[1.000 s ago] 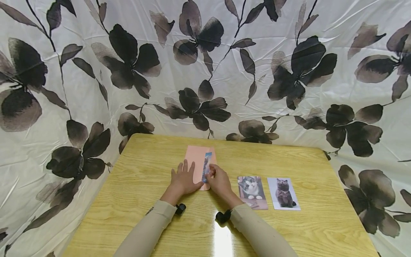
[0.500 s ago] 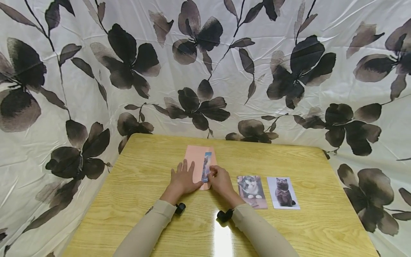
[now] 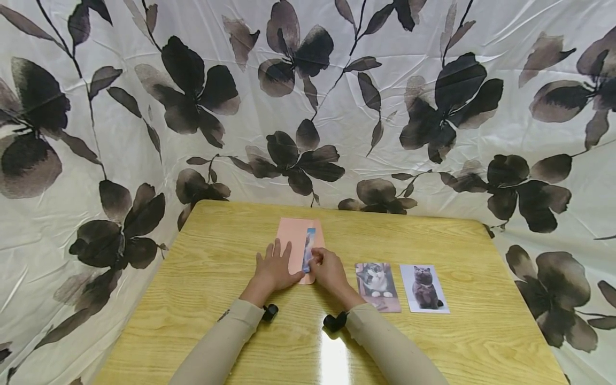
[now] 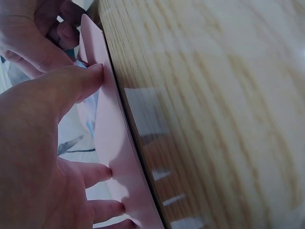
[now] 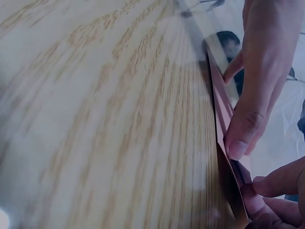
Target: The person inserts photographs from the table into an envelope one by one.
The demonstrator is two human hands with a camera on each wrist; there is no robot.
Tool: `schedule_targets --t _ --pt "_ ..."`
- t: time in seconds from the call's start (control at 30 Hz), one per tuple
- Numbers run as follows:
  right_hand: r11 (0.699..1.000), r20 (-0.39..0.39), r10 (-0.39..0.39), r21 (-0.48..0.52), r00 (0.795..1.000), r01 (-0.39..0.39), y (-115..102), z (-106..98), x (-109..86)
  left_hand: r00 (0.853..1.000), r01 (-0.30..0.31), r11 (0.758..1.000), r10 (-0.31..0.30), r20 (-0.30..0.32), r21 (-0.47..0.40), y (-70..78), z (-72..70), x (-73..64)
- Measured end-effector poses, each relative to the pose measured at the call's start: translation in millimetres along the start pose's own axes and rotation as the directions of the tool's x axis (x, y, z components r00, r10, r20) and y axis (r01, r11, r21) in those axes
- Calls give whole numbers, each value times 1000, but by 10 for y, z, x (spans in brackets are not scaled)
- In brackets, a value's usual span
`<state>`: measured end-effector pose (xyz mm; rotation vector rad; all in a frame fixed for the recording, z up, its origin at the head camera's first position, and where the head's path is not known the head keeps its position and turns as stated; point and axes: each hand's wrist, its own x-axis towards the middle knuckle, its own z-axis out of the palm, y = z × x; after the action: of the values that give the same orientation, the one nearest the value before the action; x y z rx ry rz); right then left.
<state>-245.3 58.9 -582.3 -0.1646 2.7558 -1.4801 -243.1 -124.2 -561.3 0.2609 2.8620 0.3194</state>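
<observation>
A pink envelope [image 3: 291, 231] lies on the wooden table, toward the back. My left hand [image 3: 274, 269] rests on it with fingers spread, and the thumb presses near its front edge. On the envelope's right part a narrow strip of a photo card [image 3: 309, 241] shows, blue at the top; the rest of the card is out of sight. My right hand [image 3: 329, 270] is curled at the card's right side, thumb and finger pinching it. In the right wrist view, those fingers [image 5: 279, 183] sit at the low end of the pink envelope [image 5: 220, 102], beside the left thumb.
Two more photo cards lie to the right: one with a grey-and-white cat [image 3: 377, 287], one with a dark grey cat [image 3: 425, 289]. A floral cloth [image 3: 289, 107] hangs behind the table [image 3: 240, 353].
The visible strip of the photo card has become slightly narrower, and my right hand has shifted a little. My left hand stays in place on the envelope.
</observation>
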Motion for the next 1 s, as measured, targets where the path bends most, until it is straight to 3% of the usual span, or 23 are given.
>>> schedule_targets --t 1.0 --pt "999 -1 -33 -31 999 33 -43 43 -11 1000 -4 1000 4 -14 -1 9 -20 2"
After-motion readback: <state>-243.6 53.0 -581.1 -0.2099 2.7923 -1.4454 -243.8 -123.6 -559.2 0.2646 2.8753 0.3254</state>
